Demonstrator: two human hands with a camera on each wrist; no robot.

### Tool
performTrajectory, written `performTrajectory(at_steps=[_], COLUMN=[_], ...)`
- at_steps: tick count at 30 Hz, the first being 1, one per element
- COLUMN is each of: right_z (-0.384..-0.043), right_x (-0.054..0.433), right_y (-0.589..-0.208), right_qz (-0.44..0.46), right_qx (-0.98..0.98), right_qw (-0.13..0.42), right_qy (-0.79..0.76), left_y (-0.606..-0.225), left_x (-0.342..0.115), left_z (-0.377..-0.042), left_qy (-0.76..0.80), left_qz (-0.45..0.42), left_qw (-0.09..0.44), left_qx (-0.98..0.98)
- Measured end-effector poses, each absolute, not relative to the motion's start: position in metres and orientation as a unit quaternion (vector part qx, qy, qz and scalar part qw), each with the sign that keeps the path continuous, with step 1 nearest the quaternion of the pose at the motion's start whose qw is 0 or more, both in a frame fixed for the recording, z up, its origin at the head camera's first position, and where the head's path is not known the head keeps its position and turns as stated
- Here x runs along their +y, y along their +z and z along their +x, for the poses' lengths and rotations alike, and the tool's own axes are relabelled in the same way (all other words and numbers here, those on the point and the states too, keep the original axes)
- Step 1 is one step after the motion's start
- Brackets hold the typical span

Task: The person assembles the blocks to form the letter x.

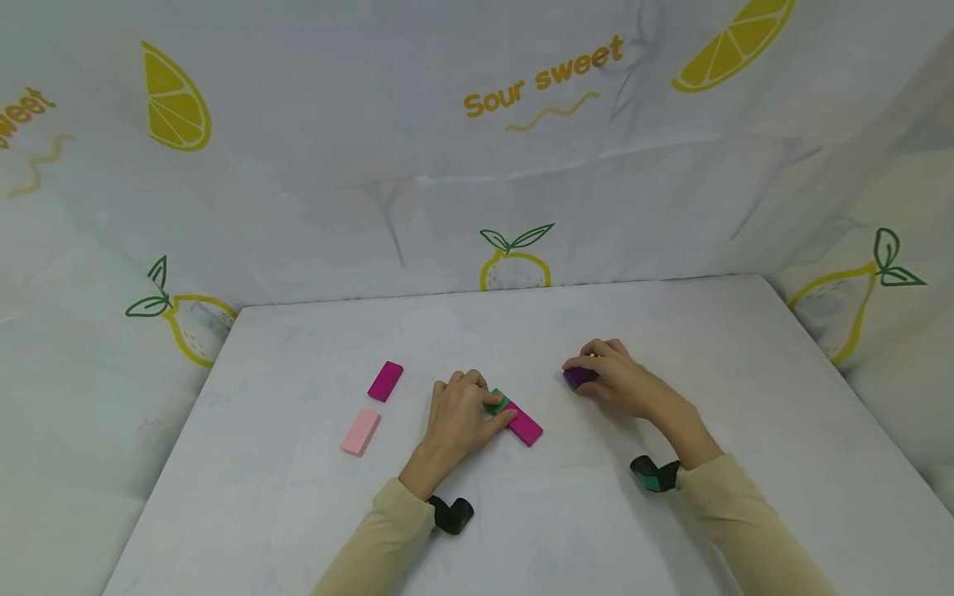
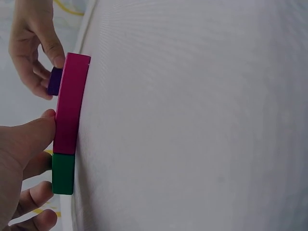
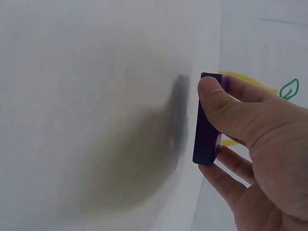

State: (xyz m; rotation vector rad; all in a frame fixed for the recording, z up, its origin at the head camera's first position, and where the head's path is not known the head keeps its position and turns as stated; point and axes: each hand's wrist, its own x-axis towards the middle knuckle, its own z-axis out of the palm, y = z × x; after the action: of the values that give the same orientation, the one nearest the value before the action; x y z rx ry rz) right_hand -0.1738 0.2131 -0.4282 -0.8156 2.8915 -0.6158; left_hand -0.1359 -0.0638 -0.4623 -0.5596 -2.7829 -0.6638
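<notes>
My left hand (image 1: 456, 414) rests over two blocks lying end to end in one line. Its thumb touches the magenta block (image 1: 526, 425) and its index finger touches the green block (image 1: 495, 402); the other fingers stay off to the left. In the left wrist view the magenta block (image 2: 72, 106) meets the green block (image 2: 63, 174) with no visible gap. To the right, my right hand (image 1: 619, 377) pinches a dark purple block (image 3: 207, 125) between thumb and fingers. A shadow lies apart from this block on the white surface, so it is held above it.
Left of my left hand lie a second magenta block (image 1: 385, 382) and a light pink block (image 1: 361, 432). Everything is on a white cloth-covered table (image 1: 283, 530), backed by a white curtain (image 1: 335, 215) printed with lemons.
</notes>
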Motion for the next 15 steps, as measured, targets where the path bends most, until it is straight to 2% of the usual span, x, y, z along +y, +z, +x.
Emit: performTrajectory(at_steps=[15], right_z=[-0.179], right_x=[0.163], right_y=[-0.433], right_qz=[-0.306], right_qx=[0.930], right_qw=[0.042], right_qy=[-0.201], left_y=[-0.463], left_x=[-0.064], left_z=[-0.137], left_qy=[-0.221], left_qz=[-0.189], left_qw=[0.109], left_qx=[-0.951])
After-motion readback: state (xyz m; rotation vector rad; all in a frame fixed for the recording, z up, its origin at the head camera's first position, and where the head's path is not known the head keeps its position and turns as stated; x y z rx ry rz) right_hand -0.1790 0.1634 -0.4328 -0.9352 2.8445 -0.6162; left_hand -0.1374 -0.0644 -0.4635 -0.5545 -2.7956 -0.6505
